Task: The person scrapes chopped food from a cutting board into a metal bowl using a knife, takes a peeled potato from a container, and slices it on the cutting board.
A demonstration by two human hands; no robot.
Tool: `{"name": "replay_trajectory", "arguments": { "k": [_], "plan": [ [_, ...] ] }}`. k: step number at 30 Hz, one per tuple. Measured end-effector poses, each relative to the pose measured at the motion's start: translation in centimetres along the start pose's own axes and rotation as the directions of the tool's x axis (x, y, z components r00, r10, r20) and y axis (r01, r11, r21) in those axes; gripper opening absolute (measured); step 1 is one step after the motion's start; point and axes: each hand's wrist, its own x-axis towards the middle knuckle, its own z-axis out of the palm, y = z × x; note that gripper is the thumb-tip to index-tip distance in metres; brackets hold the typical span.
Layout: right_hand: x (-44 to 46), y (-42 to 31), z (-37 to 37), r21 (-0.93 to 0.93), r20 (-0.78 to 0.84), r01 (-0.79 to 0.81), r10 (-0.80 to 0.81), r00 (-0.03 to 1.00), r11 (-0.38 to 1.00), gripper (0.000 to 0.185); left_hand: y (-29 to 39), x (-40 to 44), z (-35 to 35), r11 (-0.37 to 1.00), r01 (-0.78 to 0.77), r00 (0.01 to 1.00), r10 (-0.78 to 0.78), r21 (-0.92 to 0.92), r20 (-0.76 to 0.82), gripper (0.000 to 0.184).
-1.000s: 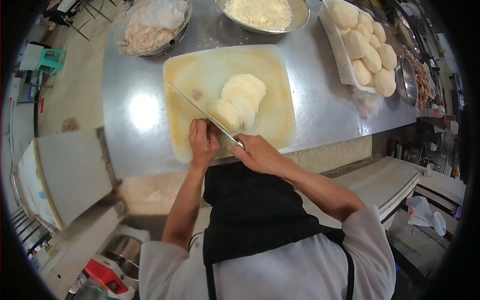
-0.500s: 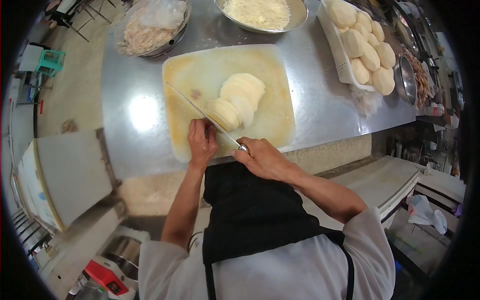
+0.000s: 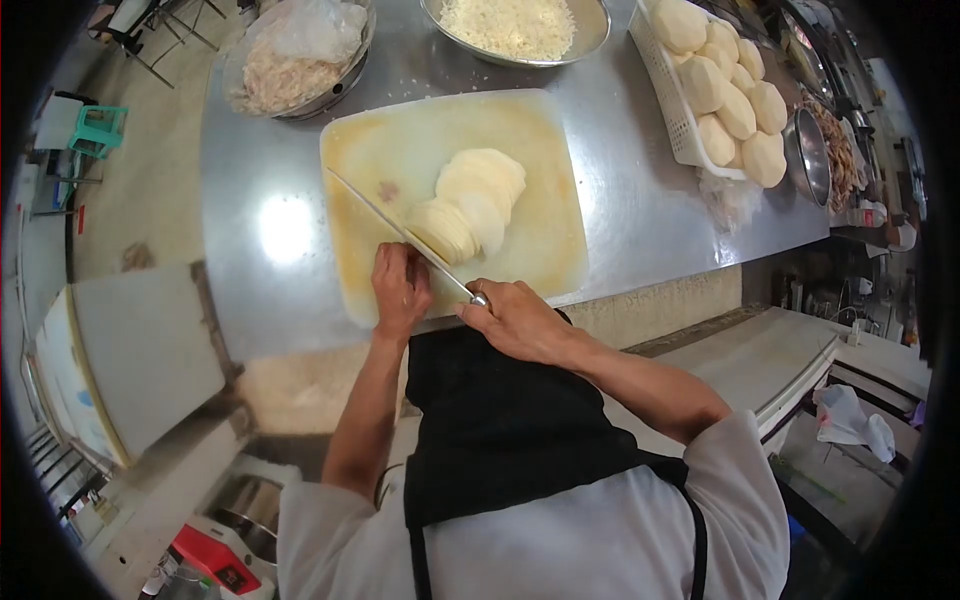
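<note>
My right hand (image 3: 522, 322) is closed round the handle of a long knife (image 3: 385, 220), whose blade slants up and left over the cutting board (image 3: 545, 130). Thin pale-yellow slices of peeled potato (image 3: 480, 190) lie overlapped in a curved row on the far side of the blade. On the near side, my left hand (image 3: 402, 290) rests at the board's front with curled fingers close against the blade. Whatever those fingers hold is hidden.
A white basket (image 3: 660, 95) of peeled potatoes stands at the back right, beside a metal bowl (image 3: 808, 160). Behind the board are a bowl of pale shreds (image 3: 510, 28) and a bowl of pinkish pieces (image 3: 290, 75) under plastic. All rest on a steel table (image 3: 630, 230).
The knife handle and my right hand have shifted slightly left and toward me. My left hand stays curled by the blade. The whole view has drifted a little left.
</note>
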Motion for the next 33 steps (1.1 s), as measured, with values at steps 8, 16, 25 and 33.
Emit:
{"name": "replay_trajectory", "arguments": {
  "k": [8,16,25,33],
  "plan": [
    [4.4,2.4,1.9,-0.032,-0.040,0.140,-0.141,0.989,0.990,0.049,-0.4,-0.2,-0.6,1.000,-0.007,1.000,0.007,-0.002,0.012,0.017],
    [0.5,-0.2,-0.1,0.003,0.025,-0.026,0.026,0.999,1.000,0.049,-0.1,-0.1,-0.5,1.000,0.011,1.000,-0.011,0.010,0.028,0.017],
    [4.5,2.5,1.6,0.001,-0.039,0.129,-0.129,0.991,0.992,0.047,-0.3,-0.1,-1.1,0.999,-0.036,0.997,0.037,-0.010,0.063,0.019],
    [0.6,0.2,0.1,0.024,0.021,-0.010,0.009,1.000,1.000,0.048,-0.9,-0.3,-0.7,0.999,-0.048,0.997,0.047,0.023,0.059,0.017]
  ]
}}
